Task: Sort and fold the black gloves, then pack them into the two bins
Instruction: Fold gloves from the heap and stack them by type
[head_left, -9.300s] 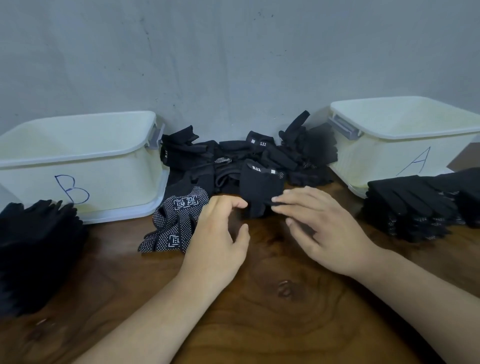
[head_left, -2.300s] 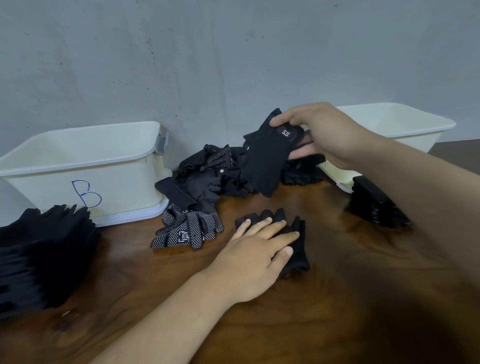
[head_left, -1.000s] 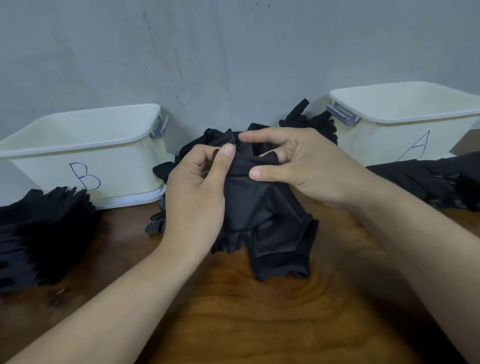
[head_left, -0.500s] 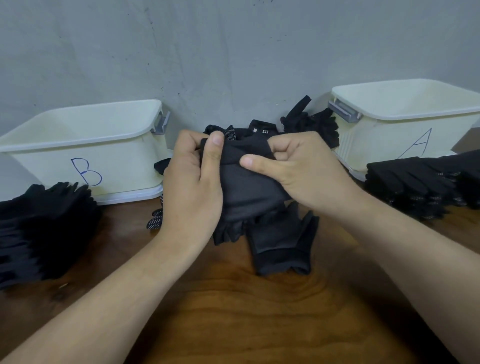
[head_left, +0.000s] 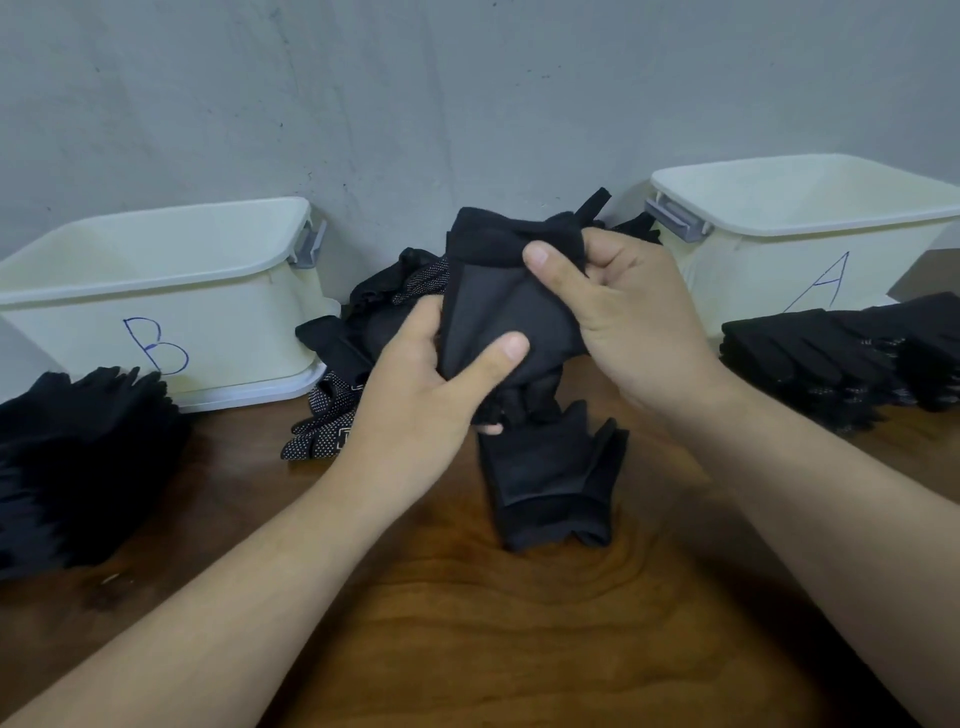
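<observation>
Your left hand (head_left: 426, 395) and right hand (head_left: 628, 317) both grip one black glove (head_left: 498, 306), held raised above the wooden table (head_left: 467, 649); your left thumb presses its lower front, your right thumb pinches the folded upper edge. A second glove (head_left: 550, 483) lies flat on the table directly below, apart from your hands. The unsorted pile (head_left: 384, 312) sits against the wall between the two bins, with a white-dotted glove (head_left: 327, 421) at its front. Bin B (head_left: 156, 301) stands to your left, a stack of gloves (head_left: 78, 457) before it. Bin A (head_left: 810, 234) stands to your right, another stack (head_left: 852, 358) before it. Contents of either bin cannot be determined
</observation>
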